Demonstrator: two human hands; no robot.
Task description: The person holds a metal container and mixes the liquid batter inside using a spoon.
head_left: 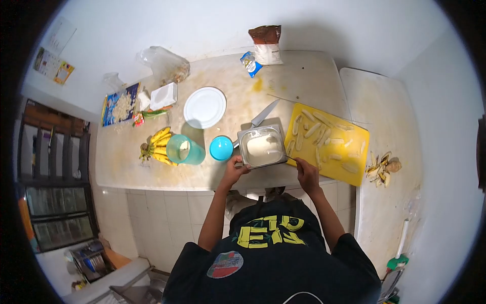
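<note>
A rectangular metal pan (pixel 243 158) holding a pale, creamy mixture (pixel 260 147) stands near the table's front edge. My left hand (pixel 234 172) is closed on its near left corner. In my right hand (pixel 307 175), closed as well, is the handle of a thin metal utensil (pixel 289 157) that reaches over the pan's right rim; its head is not clear enough to name. Just right of the pan lies a yellow cutting board (pixel 331 175) with several sliced banana pieces (pixel 326 119). A knife (pixel 266 112) rests behind the pan, and a turquoise cup (pixel 221 148) sits left of it.
Further left are a teal pitcher (pixel 190 152), a bunch of bananas (pixel 158 146) and a white plate (pixel 205 107). Bags (pixel 267 46) stand at the back wall. A white box (pixel 164 96) is at back left. Banana peels (pixel 382 169) lie on the right-hand table.
</note>
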